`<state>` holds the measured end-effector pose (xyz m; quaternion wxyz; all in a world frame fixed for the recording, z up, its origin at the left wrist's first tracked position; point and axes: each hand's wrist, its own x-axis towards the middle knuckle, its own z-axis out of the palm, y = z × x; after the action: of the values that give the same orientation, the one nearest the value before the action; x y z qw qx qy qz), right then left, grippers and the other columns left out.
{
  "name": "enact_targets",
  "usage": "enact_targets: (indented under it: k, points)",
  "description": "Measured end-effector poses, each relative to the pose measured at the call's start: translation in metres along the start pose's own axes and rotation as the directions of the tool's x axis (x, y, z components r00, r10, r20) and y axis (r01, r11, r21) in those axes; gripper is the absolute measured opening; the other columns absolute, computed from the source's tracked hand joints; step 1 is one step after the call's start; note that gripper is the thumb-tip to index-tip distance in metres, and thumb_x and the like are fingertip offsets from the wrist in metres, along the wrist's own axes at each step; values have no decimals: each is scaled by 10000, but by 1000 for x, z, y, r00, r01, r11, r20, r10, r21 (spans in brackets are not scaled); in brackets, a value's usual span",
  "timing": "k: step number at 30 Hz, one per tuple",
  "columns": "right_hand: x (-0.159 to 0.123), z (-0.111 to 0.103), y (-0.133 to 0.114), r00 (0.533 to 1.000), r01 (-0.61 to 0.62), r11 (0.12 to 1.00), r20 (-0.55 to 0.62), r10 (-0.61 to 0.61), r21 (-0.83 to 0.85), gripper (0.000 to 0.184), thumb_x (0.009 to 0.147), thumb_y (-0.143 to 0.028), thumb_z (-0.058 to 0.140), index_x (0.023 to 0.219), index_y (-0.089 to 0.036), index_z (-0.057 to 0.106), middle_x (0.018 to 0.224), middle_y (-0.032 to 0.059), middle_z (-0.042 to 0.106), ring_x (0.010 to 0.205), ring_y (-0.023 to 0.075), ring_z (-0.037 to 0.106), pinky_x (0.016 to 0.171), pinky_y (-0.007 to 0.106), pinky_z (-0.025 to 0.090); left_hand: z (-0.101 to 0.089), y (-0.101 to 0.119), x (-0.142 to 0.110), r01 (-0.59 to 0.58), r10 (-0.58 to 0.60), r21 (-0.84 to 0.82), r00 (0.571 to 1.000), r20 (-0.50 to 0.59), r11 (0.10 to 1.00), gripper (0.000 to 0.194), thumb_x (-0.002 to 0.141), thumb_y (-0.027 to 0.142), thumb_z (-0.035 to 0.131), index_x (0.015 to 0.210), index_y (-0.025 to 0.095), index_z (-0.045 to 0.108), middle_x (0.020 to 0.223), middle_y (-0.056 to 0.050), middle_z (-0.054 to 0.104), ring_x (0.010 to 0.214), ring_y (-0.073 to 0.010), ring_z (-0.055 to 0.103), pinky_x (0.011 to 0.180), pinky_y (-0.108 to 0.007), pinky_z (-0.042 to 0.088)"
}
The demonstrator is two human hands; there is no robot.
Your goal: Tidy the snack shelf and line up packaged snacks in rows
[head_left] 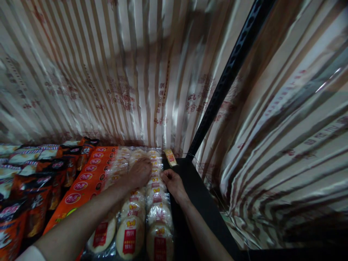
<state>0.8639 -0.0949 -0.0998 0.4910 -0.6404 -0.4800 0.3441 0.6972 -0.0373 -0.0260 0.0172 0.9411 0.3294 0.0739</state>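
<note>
Clear-wrapped round rice crackers (pixel 130 237) with red and yellow labels stand in long rows on a dark shelf. My left hand (pixel 141 172) reaches across the middle row, its fingers curled and closed at a rice cracker packet (pixel 154 169) in the right-hand row; the fingertips are partly hidden. At that row's right edge is my right hand (pixel 173 184), thumb and index finger pinched together on the wrapper's side. Just beyond it a small yellow packet (pixel 170 158) with a red label lies by itself on the shelf.
Orange printed packaging (pixel 81 186) runs along the left of the crackers. Farther left stand several orange and black snack bags (pixel 38 206) and white bags. A black perforated post (pixel 225 78) rises at the shelf's back right corner. Striped, wrinkled sheeting (pixel 130 72) hangs behind.
</note>
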Motion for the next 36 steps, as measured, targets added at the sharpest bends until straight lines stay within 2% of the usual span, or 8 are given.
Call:
enact_targets:
  k: [10,18,23,30,36]
  points:
    - [-2,0,-7,1000,-30,999,5,30,32,338,672,-531,618,653,-197,573,599,-29,562,564,112,485,524,222,380,12,-4,2,-19,20,49,1000,-14,999,177,765,61,479,861,110,620,934,-129,636,940,-224,561,936,-366,408]
    - [-9,-7,-16,995,-68,992,75,61,103,379,694,-571,593,699,-196,534,571,-48,502,504,92,447,473,217,383,7,0,1,-21,21,59,1000,-7,998,177,763,72,483,870,107,619,926,-136,635,961,-239,560,962,-377,391]
    - [-12,-15,-15,985,-142,989,105,136,44,392,690,-589,586,720,-204,521,549,-50,523,481,101,490,471,227,407,4,1,0,-15,14,58,1000,10,998,183,749,53,486,858,101,626,902,-137,635,943,-236,566,951,-375,403]
    - [-16,-26,-20,979,-95,994,178,104,-55,408,714,-603,569,644,-203,523,522,-52,516,481,97,478,479,214,374,4,2,0,6,-7,54,1000,15,999,194,775,47,462,873,80,626,913,-153,627,943,-236,562,944,-365,403]
    - [-17,-27,-19,971,-40,995,232,60,-88,374,719,-549,612,641,-186,562,554,-47,535,514,86,453,494,202,343,2,2,0,-6,5,49,1000,21,999,189,771,48,460,852,100,622,927,-147,629,939,-238,559,930,-373,408]
